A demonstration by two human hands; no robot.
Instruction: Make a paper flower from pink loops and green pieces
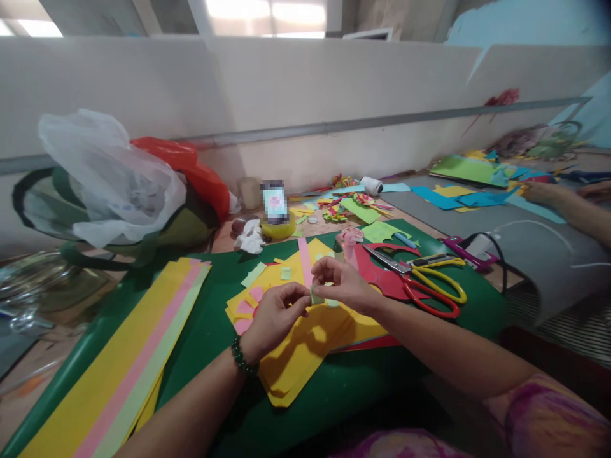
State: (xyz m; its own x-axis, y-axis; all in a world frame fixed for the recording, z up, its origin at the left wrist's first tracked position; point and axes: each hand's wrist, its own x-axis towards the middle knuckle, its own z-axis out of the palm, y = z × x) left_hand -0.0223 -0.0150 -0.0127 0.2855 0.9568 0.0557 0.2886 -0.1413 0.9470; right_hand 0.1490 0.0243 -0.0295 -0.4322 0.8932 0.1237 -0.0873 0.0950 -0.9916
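A small pale green paper piece (316,296) is pinched between the fingertips of both hands. My left hand (275,315), with a dark green bead bracelet at the wrist, grips it from the left. My right hand (347,284) holds it from the right. Below them lies a stack of yellow sheets (286,378). A pink strip (304,252) and small light green squares (286,273) rest on the stack. Pink petal-shaped pieces (243,326) lie beside my left hand. Scissors with red and yellow handles (415,281) lie to the right, blades open.
Long yellow, pink and green strips (143,343) lie at left on the green mat (217,280). Bags (114,184) stand behind them. A phone (275,202) stands upright at the back. A utility knife (432,261) is near the scissors. Another person's hand (539,193) works at far right.
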